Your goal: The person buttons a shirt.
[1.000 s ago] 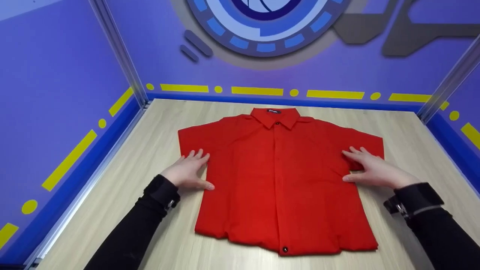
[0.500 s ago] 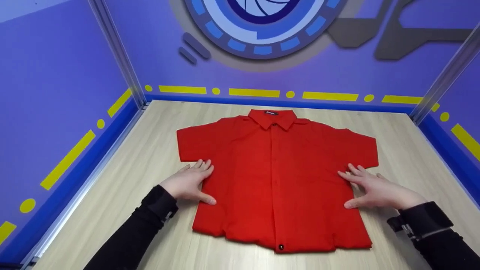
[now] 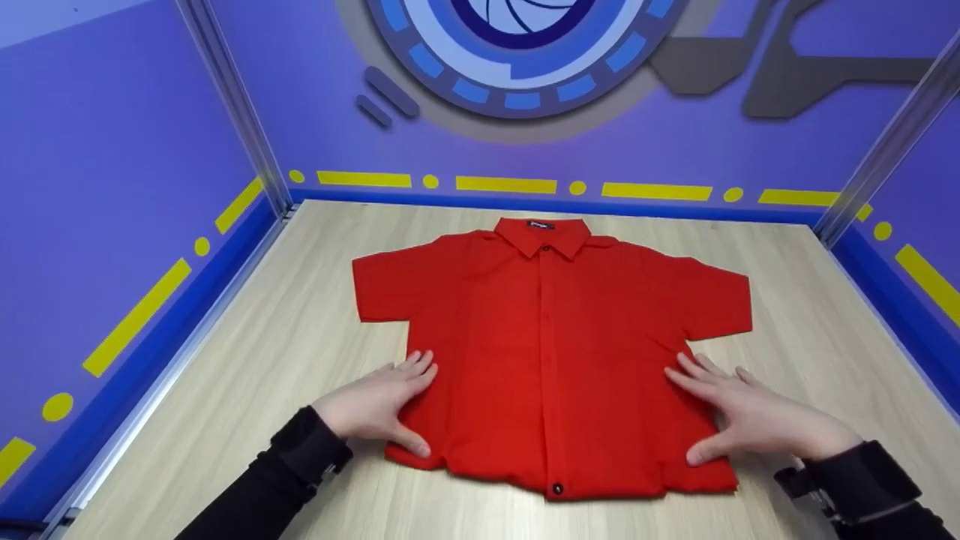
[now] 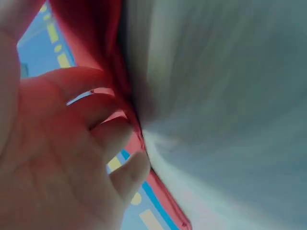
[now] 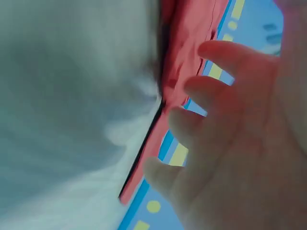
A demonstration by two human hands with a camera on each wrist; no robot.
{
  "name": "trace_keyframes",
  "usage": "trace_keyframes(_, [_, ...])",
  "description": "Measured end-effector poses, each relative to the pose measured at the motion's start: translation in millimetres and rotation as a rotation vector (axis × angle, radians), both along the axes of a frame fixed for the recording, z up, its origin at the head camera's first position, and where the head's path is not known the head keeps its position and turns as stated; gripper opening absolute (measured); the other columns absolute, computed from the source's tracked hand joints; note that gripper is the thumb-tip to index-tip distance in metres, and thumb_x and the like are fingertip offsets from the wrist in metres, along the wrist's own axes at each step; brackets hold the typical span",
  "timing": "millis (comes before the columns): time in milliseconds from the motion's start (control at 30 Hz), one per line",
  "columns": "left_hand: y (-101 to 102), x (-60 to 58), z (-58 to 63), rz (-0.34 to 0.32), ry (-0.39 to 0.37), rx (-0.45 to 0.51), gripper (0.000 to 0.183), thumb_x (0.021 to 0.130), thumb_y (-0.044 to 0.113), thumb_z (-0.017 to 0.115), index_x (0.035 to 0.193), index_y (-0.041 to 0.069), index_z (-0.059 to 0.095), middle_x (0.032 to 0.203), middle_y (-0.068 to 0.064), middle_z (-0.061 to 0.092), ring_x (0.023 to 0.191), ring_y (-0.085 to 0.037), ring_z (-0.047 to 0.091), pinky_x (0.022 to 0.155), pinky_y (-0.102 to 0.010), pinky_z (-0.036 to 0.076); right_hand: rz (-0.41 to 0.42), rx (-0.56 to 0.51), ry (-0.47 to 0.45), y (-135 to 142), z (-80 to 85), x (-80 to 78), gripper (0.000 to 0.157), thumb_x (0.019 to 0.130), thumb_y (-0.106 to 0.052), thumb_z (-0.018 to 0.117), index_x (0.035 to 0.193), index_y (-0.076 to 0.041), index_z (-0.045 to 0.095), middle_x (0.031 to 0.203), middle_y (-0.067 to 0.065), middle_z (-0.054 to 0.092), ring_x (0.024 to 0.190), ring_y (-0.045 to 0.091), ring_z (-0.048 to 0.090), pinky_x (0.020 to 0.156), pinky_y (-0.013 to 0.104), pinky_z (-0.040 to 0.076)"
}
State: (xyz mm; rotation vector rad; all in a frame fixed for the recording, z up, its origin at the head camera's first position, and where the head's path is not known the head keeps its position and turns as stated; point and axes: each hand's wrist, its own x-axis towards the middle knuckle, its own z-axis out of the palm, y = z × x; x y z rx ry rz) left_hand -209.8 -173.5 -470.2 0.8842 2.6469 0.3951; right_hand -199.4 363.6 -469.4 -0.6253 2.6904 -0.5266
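Observation:
A red short-sleeved shirt (image 3: 495,352) lies face up on the table, its collar at the far side and its lower part tucked under. At the shirt's left side edge, my left hand (image 3: 379,401) has its fingers spread, fingertips and thumb over the cloth. My right hand (image 3: 765,416) is at the opposite side edge in a similar spread pose. In the left wrist view the fingers (image 4: 115,136) meet the edge of the red cloth. The right wrist view has the fingers (image 5: 184,124) near the cloth, bent slightly; contact is hard to judge there.
The light wooden table (image 3: 300,285) extends around the shirt on all sides. Blue panels with yellow marks enclose it: a back wall (image 3: 637,161), a left wall (image 3: 97,187) and a right wall (image 3: 934,262). Metal posts (image 3: 240,112) stand at the corners.
Both hands have slid toward me along the shirt's sides, from just below the sleeves to near the lower hem. The shirt stays laid out flat; the head view has shifted slightly.

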Motion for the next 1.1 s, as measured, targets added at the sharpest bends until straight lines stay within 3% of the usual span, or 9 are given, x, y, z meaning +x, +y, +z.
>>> trace_keyframes(167, [-1,5.3,4.3,0.013,0.018,-0.057,0.12,0.062,0.07,0.075,0.152,0.007,0.027,0.161,-0.013,0.015,0.15,-0.029,0.013,0.118,-0.055,0.015,-0.009,0.065,-0.03,-6,4.1,7.2,0.117,0.057,-0.068,0.078,0.154,-0.028,0.026,0.162,0.012,0.014,0.146,0.045,0.009,0.107,0.072,-0.001])
trace_keyframes(267, [12,6.5,13.7,-0.007,0.008,-0.057,0.114,0.067,0.07,0.073,0.152,0.007,0.029,0.161,-0.015,0.016,0.149,-0.035,0.014,0.118,-0.055,0.017,0.019,0.062,-0.002,-17,13.0,11.7,0.11,0.062,-0.067,0.077,0.153,-0.029,0.029,0.162,0.009,0.016,0.147,0.043,0.008,0.11,0.07,0.0])
trace_keyframes(467, [84,18.7,32.4,-0.098,0.083,-0.01,0.094,0.082,0.071,0.056,0.153,0.016,0.029,0.161,-0.008,0.018,0.148,-0.037,0.016,0.117,-0.051,0.023,0.159,0.041,0.127,-78,26.3,17.2,0.094,0.075,-0.071,0.064,0.153,-0.035,0.026,0.162,-0.004,0.018,0.15,0.028,0.013,0.117,0.059,0.014])
trace_keyframes(600, [131,29.1,31.0,-0.167,0.137,-0.096,0.101,0.078,0.077,0.054,0.154,0.018,0.024,0.163,-0.005,0.013,0.149,-0.036,0.01,0.116,-0.056,0.023,0.246,0.112,0.157,-117,24.6,15.1,0.104,0.071,-0.078,0.061,0.155,-0.031,0.021,0.162,-0.004,0.015,0.15,0.026,0.013,0.117,0.057,0.016])
trace_keyframes(733, [154,32.3,23.5,-0.159,0.155,-0.2,0.112,0.068,0.077,0.064,0.155,0.019,0.022,0.164,-0.004,0.009,0.148,-0.04,0.009,0.11,-0.065,0.026,0.305,0.176,0.159,-140,19.5,13.1,0.116,0.065,-0.083,0.06,0.156,-0.026,0.017,0.163,-0.001,0.013,0.15,0.029,0.01,0.115,0.062,0.016])
trace_keyframes(867, [159,28.7,17.7,-0.107,0.075,-0.254,0.121,0.061,0.078,0.07,0.156,0.023,0.019,0.164,-0.004,0.009,0.148,-0.041,0.011,0.108,-0.068,0.026,0.322,0.217,0.124,-148,12.8,10.7,0.123,0.061,-0.083,0.063,0.156,-0.021,0.017,0.163,0.004,0.014,0.15,0.032,0.01,0.113,0.066,0.017])
trace_keyframes(1000, [160,24.4,19.2,-0.074,-0.038,-0.249,0.125,0.058,0.083,0.066,0.156,0.026,0.014,0.164,-0.002,0.006,0.148,-0.041,0.007,0.111,-0.067,0.022,0.308,0.227,0.079,-150,10.2,8.2,0.124,0.06,-0.086,0.06,0.156,-0.02,0.017,0.163,0.002,0.012,0.15,0.032,0.008,0.112,0.067,0.015])
trace_keyframes(1100, [162,23.8,22.3,-0.075,-0.064,-0.253,0.124,0.059,0.086,0.062,0.156,0.025,0.014,0.164,-0.002,0.006,0.148,-0.041,0.007,0.111,-0.065,0.022,0.315,0.227,0.082,-153,10.1,6.7,0.124,0.061,-0.088,0.057,0.156,-0.019,0.016,0.163,0.002,0.011,0.15,0.032,0.007,0.112,0.068,0.015])
